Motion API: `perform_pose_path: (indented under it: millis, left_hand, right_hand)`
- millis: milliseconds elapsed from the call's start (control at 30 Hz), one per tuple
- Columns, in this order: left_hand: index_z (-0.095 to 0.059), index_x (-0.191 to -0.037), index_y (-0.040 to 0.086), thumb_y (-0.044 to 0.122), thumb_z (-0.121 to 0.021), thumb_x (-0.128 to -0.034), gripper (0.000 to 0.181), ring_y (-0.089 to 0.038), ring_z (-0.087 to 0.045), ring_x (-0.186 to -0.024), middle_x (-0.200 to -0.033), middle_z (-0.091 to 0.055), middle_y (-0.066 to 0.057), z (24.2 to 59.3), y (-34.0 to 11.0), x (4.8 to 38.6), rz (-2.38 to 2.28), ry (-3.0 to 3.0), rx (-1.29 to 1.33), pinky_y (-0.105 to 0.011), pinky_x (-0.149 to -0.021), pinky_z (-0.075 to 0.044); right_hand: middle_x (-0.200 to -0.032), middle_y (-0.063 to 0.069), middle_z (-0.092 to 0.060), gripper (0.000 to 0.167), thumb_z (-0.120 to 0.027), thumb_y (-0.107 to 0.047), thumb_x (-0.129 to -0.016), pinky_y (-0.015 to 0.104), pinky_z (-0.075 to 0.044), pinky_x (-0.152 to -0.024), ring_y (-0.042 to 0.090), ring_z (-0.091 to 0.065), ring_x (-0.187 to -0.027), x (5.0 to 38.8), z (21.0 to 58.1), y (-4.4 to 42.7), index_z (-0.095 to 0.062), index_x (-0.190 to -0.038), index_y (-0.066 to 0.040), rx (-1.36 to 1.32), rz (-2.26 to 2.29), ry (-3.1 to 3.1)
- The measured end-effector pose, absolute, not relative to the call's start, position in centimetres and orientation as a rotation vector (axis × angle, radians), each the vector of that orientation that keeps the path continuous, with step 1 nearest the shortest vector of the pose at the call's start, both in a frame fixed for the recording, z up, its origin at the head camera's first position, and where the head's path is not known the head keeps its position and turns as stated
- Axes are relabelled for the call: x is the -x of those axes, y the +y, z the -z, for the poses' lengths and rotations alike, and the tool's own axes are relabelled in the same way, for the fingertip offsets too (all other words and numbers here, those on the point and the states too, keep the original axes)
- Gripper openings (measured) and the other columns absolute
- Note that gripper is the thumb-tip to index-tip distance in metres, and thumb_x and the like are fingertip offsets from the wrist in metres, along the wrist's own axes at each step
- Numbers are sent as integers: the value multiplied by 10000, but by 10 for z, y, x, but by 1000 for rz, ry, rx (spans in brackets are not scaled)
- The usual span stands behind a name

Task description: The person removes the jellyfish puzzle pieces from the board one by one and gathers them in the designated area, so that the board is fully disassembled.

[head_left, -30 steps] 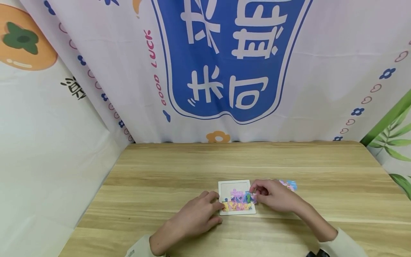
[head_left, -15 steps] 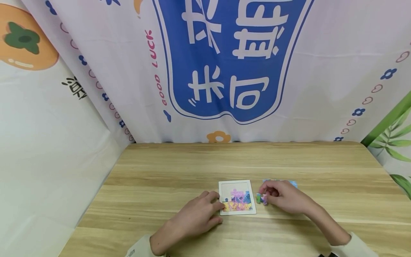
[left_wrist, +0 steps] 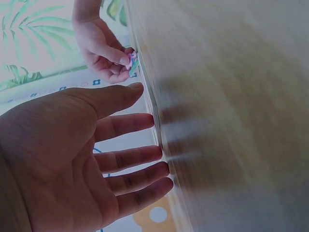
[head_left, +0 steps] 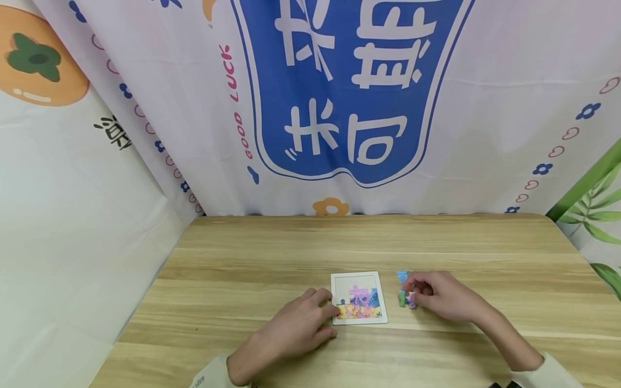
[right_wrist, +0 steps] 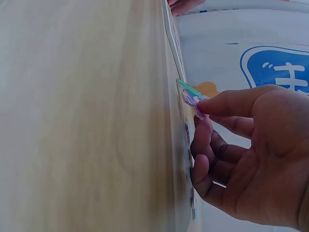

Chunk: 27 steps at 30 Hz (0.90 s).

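Observation:
A square white puzzle frame lies on the table in the head view. Joined pink, yellow and blue jigsaw pieces fill its lower part, while the upper part shows bare backing. My left hand rests at the frame's left edge, its fingers nearly straight and touching it. To the right of the frame, my right hand pinches a green, blue and pink jigsaw piece between thumb and index finger. In the right wrist view that piece is tilted just off the tabletop.
A light-blue loose piece lies just beyond my right fingertips. More flat pieces show edge-on under the right hand in the right wrist view. The wooden table ends at a printed cloth at the back.
My right hand has drawn the green, blue and pink jigsaw piece away from the frame to the right, uncovering the frame's right edge. The left hand has stayed in place.

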<state>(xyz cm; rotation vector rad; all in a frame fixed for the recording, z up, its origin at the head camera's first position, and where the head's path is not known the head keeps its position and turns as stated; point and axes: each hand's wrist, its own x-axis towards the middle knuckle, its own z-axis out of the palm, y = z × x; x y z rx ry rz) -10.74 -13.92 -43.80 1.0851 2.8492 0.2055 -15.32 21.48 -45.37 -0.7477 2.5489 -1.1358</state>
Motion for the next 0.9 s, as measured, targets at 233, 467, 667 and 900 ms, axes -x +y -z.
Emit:
perform_pose_path:
  millis: [233,467,667,900]
  left_hand:
    - [-774,-1291,205,371,-747,-1020,318,-196,-632,-1186,-1384,-653,-54,438,-139,107,-204,2848,-1084,-325,-948,-595]
    - [-773,-1289,205,375,-745,-1022,318,-198,-632,-1198,-1390,-652,-56,438,-139,107,-199,2847,-1079,-333,-964,-594]
    - [-771,-1294,200,373,-747,-1019,326,-206,-633,-1215,-1401,-652,-64,437,-138,107,-202,2847,-1066,-347,-983,-594]
    - [-770,-1294,195,371,-746,-1021,326,-214,-634,-1231,-1411,-651,-68,437,-138,107,-202,2849,-1060,-354,-993,-596]
  right_hand:
    - [-893,-54,-689,96,-693,-76,-1007,211,-511,-676,11,-571,-773,154,455,224,-737,-1078,-124,742,1116,2572]
    - [-874,-65,-669,104,-680,-69,-1005,210,-492,-651,7,-534,-741,156,454,225,-739,-1064,-132,725,1084,2608]
    - [-845,-88,-657,120,-679,-58,-1002,214,-475,-635,4,-519,-718,159,455,224,-742,-1051,-147,733,1041,2654]
    - [-850,-79,-676,129,-675,-47,-999,219,-483,-644,11,-544,-725,162,454,222,-749,-1058,-136,723,1033,2656]
